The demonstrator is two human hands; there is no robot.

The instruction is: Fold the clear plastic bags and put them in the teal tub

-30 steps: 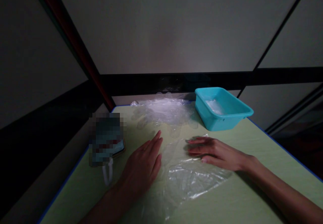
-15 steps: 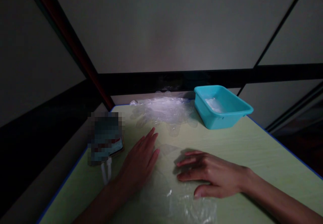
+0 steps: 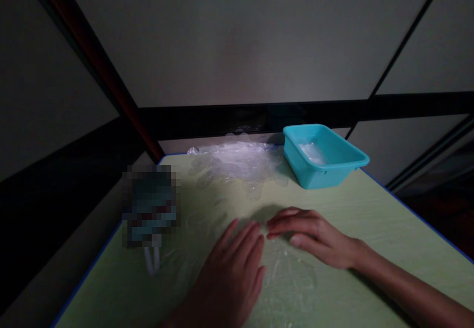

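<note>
In the head view a clear plastic glove lies on the pale green table. It is thin and see-through, so its full outline is hard to make out. My left hand rests palm down over the plastic, fingers stretched forward. Just to the right, my right hand hovers low or touches the sheet, fingers loosely bent and pointing left; whether it touches cannot be told. Neither hand appears to grip anything. Faint rounded finger shapes of clear plastic show left of my left hand.
A pile of clear plastic gloves lies at the table's back edge. Beside it on the right stands a turquoise basin with something whitish inside. A blurred-out device with a white cable sits at the left edge. Cabinet panels rise behind.
My left hand has moved right and toward me, over the plastic. My right hand has shifted slightly away from me, its fingers closer together. The front plastic now lies differently, spreading further left.
</note>
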